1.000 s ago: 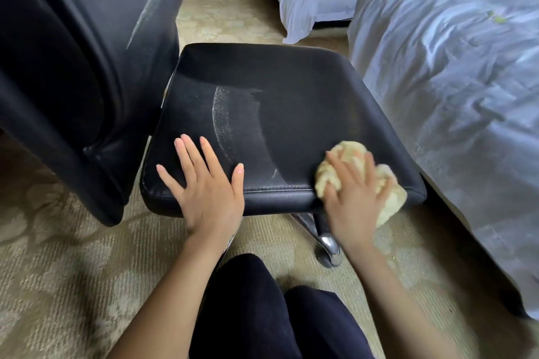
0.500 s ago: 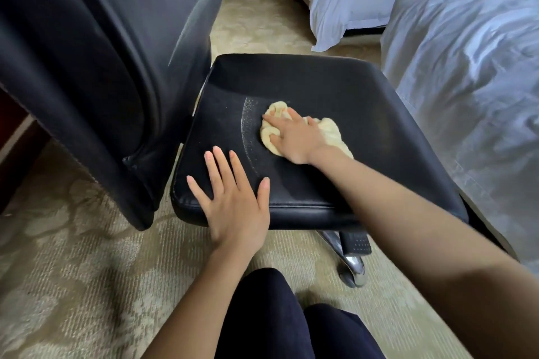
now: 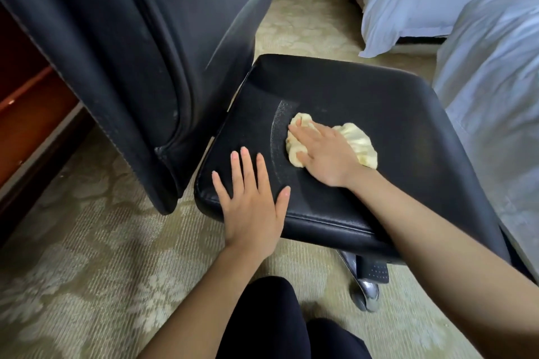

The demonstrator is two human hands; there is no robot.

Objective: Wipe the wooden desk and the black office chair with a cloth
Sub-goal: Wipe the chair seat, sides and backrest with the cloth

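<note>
Your right hand (image 3: 323,154) lies flat, fingers spread, pressing the yellow cloth (image 3: 358,143) onto the middle of the black chair seat (image 3: 393,125); its grip is apart, palm down on the cloth, not curled around it. The cloth bunches out past your knuckles toward the bed (image 3: 495,73). Your left hand (image 3: 252,201) rests just beside that grip, nearer you, fingers splayed on the seat's front corner, holding nothing. The chair's backrest (image 3: 131,52) rises beyond your left hand. A damp streak (image 3: 277,131) curves between both hands.
</note>
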